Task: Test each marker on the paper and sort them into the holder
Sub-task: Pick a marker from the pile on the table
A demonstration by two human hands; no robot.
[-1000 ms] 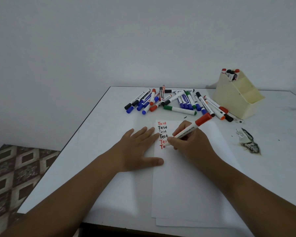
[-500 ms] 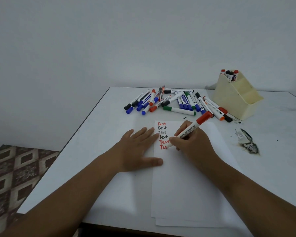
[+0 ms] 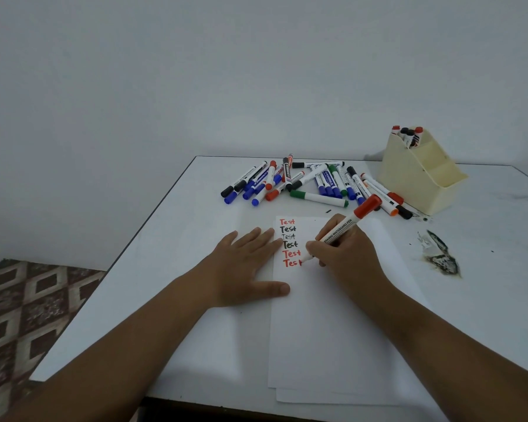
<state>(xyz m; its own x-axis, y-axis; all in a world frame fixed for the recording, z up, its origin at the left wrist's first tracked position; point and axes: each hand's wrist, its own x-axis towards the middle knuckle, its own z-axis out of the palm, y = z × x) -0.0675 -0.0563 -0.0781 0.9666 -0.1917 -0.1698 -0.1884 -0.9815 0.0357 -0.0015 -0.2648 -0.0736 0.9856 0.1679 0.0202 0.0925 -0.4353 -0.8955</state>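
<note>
The red marker (image 3: 337, 233) is a light, stiff plastic tube, smooth enough to roll on the table (image 3: 171, 239), and it probably needs only a gentle pinch. The best place to hold it for writing is low on the barrel, close to the tip, which is where it is held now. Its cap sits on the back end, pointing toward the far right corner of the table.

The right hand (image 3: 345, 254) is closed around the marker in a writing grip, thumb and forefinger pinching the lower barrel while the other fingers curl under. The tip touches the paper (image 3: 333, 330) at the end of the sixth word in a column of "Test" lines, where the last letter looks unfinished.

The left hand (image 3: 244, 269) lies flat and open, fingers spread, holding nothing. Its fingertips and thumb press on the left edge of the paper, likely to keep the thin, slippery sheet from sliding.

A pile of markers (image 3: 311, 184) lies near the far edge of the table, untested by the look of it. The cream holder (image 3: 418, 184) stands just beside it toward the far right corner, with a few markers (image 3: 407, 136) upright in its back compartment.
</note>
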